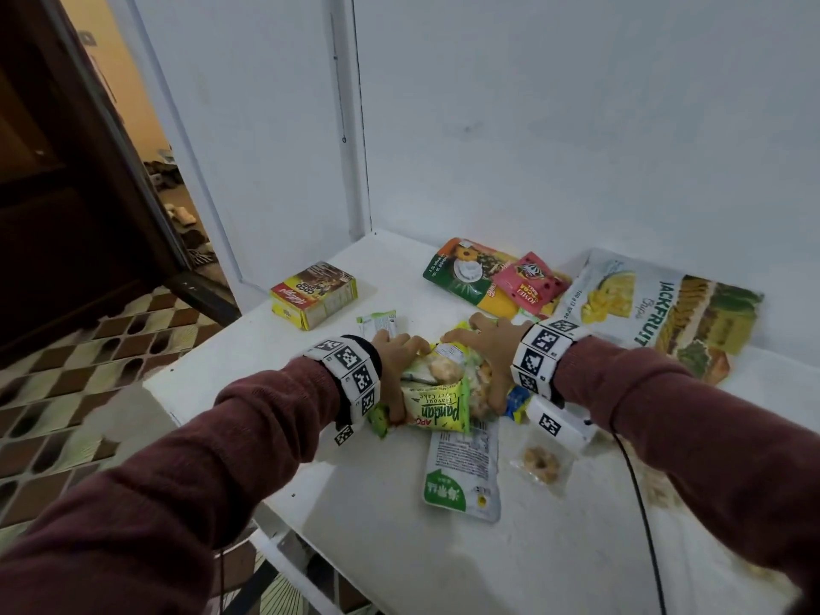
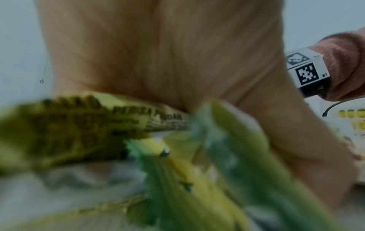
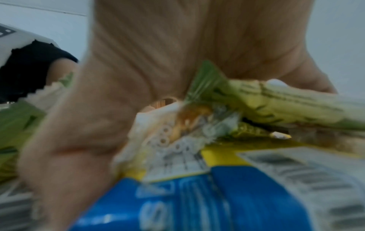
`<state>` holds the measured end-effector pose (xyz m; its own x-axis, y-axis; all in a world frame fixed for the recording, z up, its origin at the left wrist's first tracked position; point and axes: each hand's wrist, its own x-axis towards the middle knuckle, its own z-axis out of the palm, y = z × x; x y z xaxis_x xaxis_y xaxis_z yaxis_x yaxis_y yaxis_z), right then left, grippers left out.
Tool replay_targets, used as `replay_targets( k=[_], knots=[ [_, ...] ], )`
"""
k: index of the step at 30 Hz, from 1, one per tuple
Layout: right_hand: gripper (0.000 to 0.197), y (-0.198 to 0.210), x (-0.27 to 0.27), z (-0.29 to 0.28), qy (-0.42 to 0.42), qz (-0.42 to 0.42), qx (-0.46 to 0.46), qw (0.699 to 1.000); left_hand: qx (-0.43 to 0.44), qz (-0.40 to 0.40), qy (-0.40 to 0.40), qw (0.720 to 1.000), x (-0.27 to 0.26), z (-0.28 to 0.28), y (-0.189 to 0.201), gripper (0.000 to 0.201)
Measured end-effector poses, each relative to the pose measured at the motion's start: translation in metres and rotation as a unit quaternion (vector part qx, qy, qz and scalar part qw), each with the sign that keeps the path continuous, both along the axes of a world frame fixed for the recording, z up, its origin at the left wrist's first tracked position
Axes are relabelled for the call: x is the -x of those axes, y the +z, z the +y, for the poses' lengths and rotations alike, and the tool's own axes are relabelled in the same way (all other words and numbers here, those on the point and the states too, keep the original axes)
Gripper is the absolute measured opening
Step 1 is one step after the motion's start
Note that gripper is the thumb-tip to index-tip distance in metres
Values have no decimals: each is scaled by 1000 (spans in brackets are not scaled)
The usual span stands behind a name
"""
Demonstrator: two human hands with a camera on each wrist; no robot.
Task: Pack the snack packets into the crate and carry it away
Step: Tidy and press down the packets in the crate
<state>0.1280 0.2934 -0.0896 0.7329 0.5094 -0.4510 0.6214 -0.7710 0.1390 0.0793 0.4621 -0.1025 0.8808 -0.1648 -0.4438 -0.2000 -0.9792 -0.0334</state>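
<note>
My left hand [image 1: 392, 348] and right hand [image 1: 483, 344] clutch crinkly yellow-green snack packet bundle [image 1: 439, 392] mid white table [image 1: 377, 503]; no crate seen, other packets unpacked.

Dim, cool, even light; soft shadows only. Head view sharp centrally, bowed and smeared toward edges. Both wrist views heavily blurred, close packets [image 2: 177, 171] out of focus
</note>
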Motion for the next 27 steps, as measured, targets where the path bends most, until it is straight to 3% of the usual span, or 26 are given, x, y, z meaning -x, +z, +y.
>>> replay_targets(
  k=[6,12,19,27],
  knots=[
    [108,-4,5,-7,-3,-29,-17,999,53,23,3,998,-6,8,4,85],
    [80,4,7,-17,-53,-1,-126,991,78,-8,-39,996,-6,14,6,75],
    [44,9,9,-29,-58,-87,-183,978,100,-32,-71,992,-9,18,12,67],
    [45,14,9,-35,-60,-144,-175,972,117,-10,-123,985,-7,16,22,69]
  ],
)
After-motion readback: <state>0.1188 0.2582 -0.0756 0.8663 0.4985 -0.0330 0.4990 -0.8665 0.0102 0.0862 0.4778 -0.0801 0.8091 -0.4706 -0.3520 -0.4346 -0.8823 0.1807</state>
